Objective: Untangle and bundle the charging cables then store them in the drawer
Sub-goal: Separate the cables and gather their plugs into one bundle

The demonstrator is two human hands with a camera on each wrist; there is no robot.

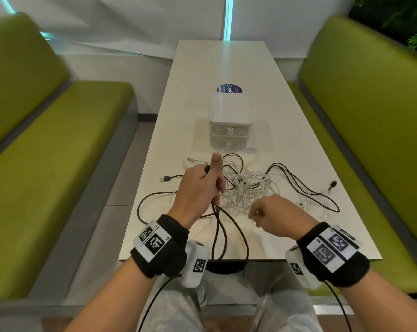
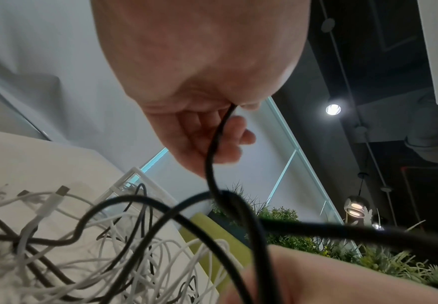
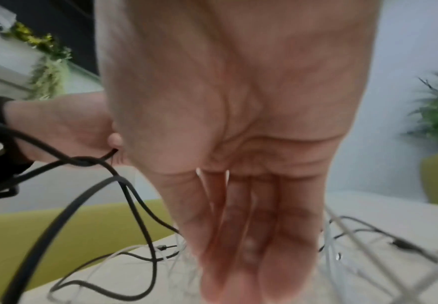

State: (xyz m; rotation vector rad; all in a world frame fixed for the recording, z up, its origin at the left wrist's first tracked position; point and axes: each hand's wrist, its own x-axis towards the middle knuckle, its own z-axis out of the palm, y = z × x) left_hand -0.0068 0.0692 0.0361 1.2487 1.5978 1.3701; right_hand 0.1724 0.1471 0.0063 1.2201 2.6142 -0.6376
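A tangle of white cables lies mid-table, mixed with dark cables. My left hand is raised over it, thumb up, fingers curled round a black cable whose loops hang past the table's near edge. In the left wrist view that black cable runs out of my left hand above the white cables. My right hand hovers at the tangle's near side; its fingers point straight down among thin white strands and grip nothing I can make out. The white two-drawer unit stands behind, drawers closed.
A second dark cable sprawls to the right, its plug near the table's right edge. A black USB plug lies left of my left hand. Green benches flank the white table. A round sticker sits behind the drawers.
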